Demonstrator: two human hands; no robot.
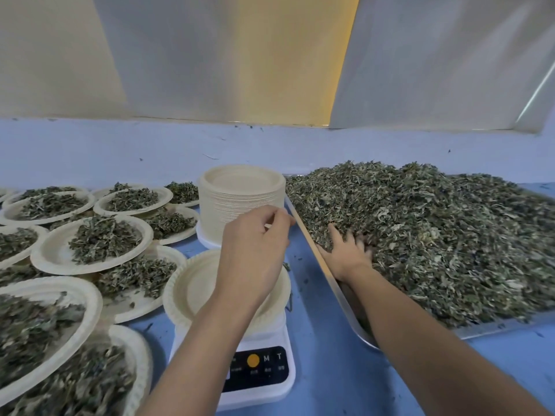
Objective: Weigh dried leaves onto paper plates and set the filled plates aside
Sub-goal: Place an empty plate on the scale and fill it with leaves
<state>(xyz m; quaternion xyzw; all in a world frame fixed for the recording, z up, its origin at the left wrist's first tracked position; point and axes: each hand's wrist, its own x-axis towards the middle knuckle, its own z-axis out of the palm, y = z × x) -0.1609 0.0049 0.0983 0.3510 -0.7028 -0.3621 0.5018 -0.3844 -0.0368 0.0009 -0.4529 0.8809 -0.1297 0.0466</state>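
Your left hand (pixel 255 253) hovers over the empty paper plate (pixel 192 289) on the scale (pixel 258 367), lower centre. Its fingers (pixel 277 219) are loosely curled and relaxed, with nothing visible in them. Your right hand (pixel 348 253) is right of centre, palm down in the dried leaves (pixel 435 235) heaped on the metal tray (pixel 360 328). Its fingertips are buried, so I can't tell whether they're grasping. The stack of plates (pixel 240 199) sits behind the scale, touching the tray's left edge. Filled plates (pixel 90 241) overlap across the left of the frame on the blue table (pixel 324 355).
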